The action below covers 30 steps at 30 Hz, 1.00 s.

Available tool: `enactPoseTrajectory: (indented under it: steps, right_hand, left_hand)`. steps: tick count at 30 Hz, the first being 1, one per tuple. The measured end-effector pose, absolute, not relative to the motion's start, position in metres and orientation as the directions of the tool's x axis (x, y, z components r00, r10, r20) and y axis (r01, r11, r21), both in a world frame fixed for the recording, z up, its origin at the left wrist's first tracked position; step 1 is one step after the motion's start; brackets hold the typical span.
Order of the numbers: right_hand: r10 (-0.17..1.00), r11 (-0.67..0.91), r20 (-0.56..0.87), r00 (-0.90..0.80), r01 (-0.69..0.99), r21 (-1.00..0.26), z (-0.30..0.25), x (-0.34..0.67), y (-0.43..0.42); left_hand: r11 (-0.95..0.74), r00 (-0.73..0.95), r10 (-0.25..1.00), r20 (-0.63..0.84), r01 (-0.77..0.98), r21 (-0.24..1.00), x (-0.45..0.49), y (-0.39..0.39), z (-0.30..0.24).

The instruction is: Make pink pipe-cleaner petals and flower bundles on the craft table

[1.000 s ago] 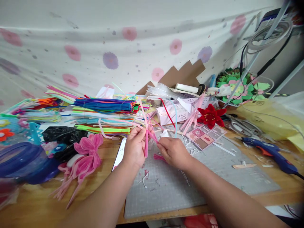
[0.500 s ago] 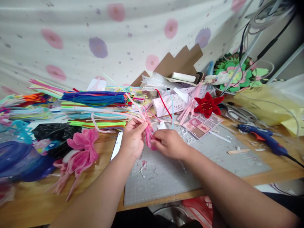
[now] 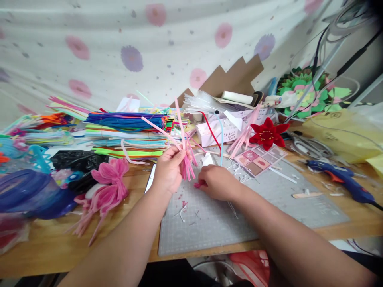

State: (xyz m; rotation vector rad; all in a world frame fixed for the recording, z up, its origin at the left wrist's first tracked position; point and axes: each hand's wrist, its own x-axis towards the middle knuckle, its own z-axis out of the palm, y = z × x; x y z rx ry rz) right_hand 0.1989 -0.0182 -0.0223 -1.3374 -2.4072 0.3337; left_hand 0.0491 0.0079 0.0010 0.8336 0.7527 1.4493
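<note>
My left hand (image 3: 168, 170) is closed around a bunch of pink pipe cleaners (image 3: 186, 159), held upright over the grey cutting mat (image 3: 227, 215); their ends fan out above my fingers. My right hand (image 3: 216, 182) rests low on the mat just to the right, fingers pinched on a short pink pipe cleaner piece (image 3: 197, 185). The two hands are a little apart.
Stacks of coloured pipe cleaners (image 3: 125, 127) lie behind my hands. A pink pipe cleaner flower (image 3: 107, 187) sits at the left, a red flower (image 3: 267, 134) and a blue glue gun (image 3: 341, 179) at the right. Small scraps dot the mat. A phone edge (image 3: 149, 183) lies by my left wrist.
My left hand has lifted and tilted the pink bunch more upright. My right hand has come off the bunch and dropped to the mat, onto a short pink piece.
</note>
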Motion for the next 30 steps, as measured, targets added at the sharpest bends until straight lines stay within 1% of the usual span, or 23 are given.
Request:
enactPoseTrajectory:
  steps: [3, 4, 5, 7, 8, 9, 10, 11, 13, 14, 16, 19, 23, 24, 26, 30]
  right_hand:
    - [0.868, 0.492, 0.203, -0.453, 0.732, -0.471, -0.020, 0.203, -0.014]
    - [0.873, 0.481, 0.206, -0.443, 0.709, -0.515, -0.019, 0.205, -0.013]
    - [0.881, 0.459, 0.205, -0.426, 0.666, -0.589, -0.017, 0.207, -0.011]
    - [0.910, 0.369, 0.191, -0.369, 0.505, -0.780, -0.015, 0.210, -0.010]
    - [0.926, 0.318, 0.188, -0.327, 0.408, -0.856, -0.014, 0.211, -0.009]
    - [0.939, 0.292, 0.204, -0.276, 0.330, -0.898, -0.013, 0.211, -0.009]
    - [0.945, 0.303, 0.244, -0.219, 0.296, -0.906, -0.013, 0.210, -0.009]
    - [0.939, 0.340, 0.304, -0.160, 0.307, -0.889, -0.014, 0.209, -0.010]
    - [0.890, 0.435, 0.450, -0.071, 0.421, -0.796, -0.014, 0.206, -0.010]
    - [0.860, 0.466, 0.508, -0.052, 0.487, -0.739, -0.015, 0.205, -0.011]
    - [0.818, 0.487, 0.573, -0.044, 0.583, -0.650, -0.014, 0.202, -0.012]
    - [0.805, 0.467, 0.592, -0.035, 0.653, -0.596, -0.011, 0.199, -0.014]
    - [0.836, 0.309, 0.546, 0.056, 0.774, -0.553, -0.007, 0.197, -0.019]
    - [0.835, 0.294, 0.548, 0.061, 0.791, -0.536, -0.006, 0.197, -0.019]
    - [0.819, 0.344, 0.573, 0.015, 0.786, -0.513, -0.006, 0.198, -0.020]
    - [0.739, 0.532, 0.667, -0.096, 0.692, -0.489, -0.008, 0.199, -0.019]
  left_hand:
    - [-0.069, 0.015, 0.996, 0.083, -0.424, 0.903, 0.050, 0.008, -0.004]
    - [-0.077, 0.021, 0.996, 0.092, -0.386, 0.919, 0.050, 0.008, -0.005]
    - [-0.083, 0.027, 0.995, 0.100, -0.357, 0.930, 0.049, 0.008, -0.007]
    - [-0.095, 0.040, 0.993, 0.113, -0.309, 0.946, 0.049, 0.009, -0.009]
    - [-0.101, 0.044, 0.992, 0.117, -0.281, 0.954, 0.048, 0.009, -0.010]
    - [-0.107, 0.045, 0.992, 0.121, -0.246, 0.963, 0.048, 0.008, -0.010]
    - [-0.115, 0.043, 0.991, 0.126, -0.204, 0.972, 0.048, 0.008, -0.010]
    - [-0.124, 0.041, 0.990, 0.132, -0.158, 0.980, 0.047, 0.008, -0.010]
    - [-0.151, 0.032, 0.988, 0.153, -0.068, 0.986, 0.048, 0.006, -0.009]
    - [-0.168, 0.030, 0.985, 0.168, -0.021, 0.986, 0.048, 0.005, -0.009]
    - [-0.208, 0.031, 0.978, 0.206, 0.072, 0.976, 0.050, 0.002, -0.008]
    - [-0.284, 0.053, 0.959, 0.278, 0.190, 0.940, 0.052, -0.003, -0.008]
    - [-0.410, 0.098, 0.912, 0.399, 0.280, 0.868, 0.054, -0.007, -0.013]
    - [-0.429, 0.109, 0.903, 0.416, 0.296, 0.854, 0.054, -0.007, -0.014]
    - [-0.431, 0.122, 0.902, 0.414, 0.325, 0.842, 0.053, -0.007, -0.016]
    - [-0.392, 0.104, 0.920, 0.379, 0.309, 0.866, 0.052, -0.006, -0.015]
